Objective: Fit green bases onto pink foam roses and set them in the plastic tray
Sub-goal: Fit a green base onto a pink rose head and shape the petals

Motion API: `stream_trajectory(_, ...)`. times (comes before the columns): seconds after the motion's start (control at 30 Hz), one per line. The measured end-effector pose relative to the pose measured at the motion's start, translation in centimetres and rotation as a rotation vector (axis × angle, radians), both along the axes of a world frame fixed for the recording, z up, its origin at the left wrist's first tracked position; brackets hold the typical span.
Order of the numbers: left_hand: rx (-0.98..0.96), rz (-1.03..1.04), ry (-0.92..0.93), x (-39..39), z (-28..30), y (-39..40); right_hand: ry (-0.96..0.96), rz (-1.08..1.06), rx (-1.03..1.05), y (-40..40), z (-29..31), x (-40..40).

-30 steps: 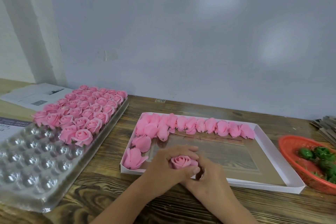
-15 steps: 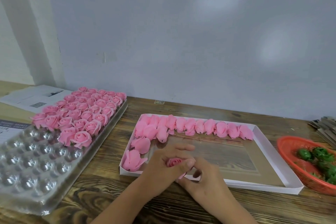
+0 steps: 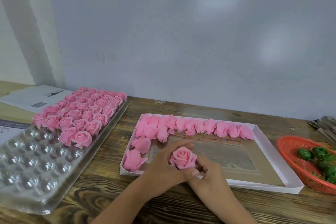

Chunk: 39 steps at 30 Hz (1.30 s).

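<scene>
Pink rose (image 3: 182, 158) upright, held above white box (image 3: 272, 184).

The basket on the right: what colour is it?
Orange-red basket, seen in the head view.

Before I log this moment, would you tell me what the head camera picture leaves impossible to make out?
- Underside of the held rose: covered by the left hand and right hand, so a fitted green base cannot be confirmed.
- Orange basket: cut off by the right edge; the count of green bases is unknown.
- Plastic tray: its near-left part runs past the left edge.
- Printed papers: text too small to read.
</scene>
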State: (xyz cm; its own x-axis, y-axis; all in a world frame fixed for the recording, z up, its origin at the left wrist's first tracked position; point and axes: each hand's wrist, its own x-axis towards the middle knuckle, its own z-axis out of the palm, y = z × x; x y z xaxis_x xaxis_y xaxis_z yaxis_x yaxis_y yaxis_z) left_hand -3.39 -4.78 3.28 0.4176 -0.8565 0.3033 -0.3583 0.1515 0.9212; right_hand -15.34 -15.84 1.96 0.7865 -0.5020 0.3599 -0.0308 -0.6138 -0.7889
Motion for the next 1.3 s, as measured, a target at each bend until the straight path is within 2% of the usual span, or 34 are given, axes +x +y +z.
stream_trajectory(0.2, -0.1, 0.042, 0.039, -0.26, 0.66, 0.16, 0.025, -0.006, -0.08, 0.05, 0.29, -0.29)
stream_trajectory(0.43, -0.058, 0.017, 0.031, -0.09, 0.17, 0.05, 0.079, -0.001, -0.085, 0.19, 0.19, -0.52)
stream_trajectory(0.63, 0.029, 0.0, 0.02, -0.03, -0.03, -0.04, 0.045, -0.021, -0.038, -0.03, -0.26, -0.4)
stream_trajectory(0.83, -0.029, 0.003, 0.049, 0.08, -0.17, -0.19, 0.018, -0.03, 0.01, -0.16, 0.09, -0.41)
stream_trajectory(0.93, -0.09, 0.041, 0.092, 0.06, -0.06, -0.16, 0.045, 0.027, 0.012, -0.06, 0.51, -0.38)
stream_trajectory(1.17, -0.093, -0.005, 0.082, 0.01, 0.08, -0.18, 0.09, 0.123, -0.001, -0.04, 0.28, -0.54)
stream_trajectory(1.3, -0.069, -0.046, 0.112, 0.04, -0.09, -0.08, 0.043, 0.132, 0.031, 0.06, 0.34, -0.58)
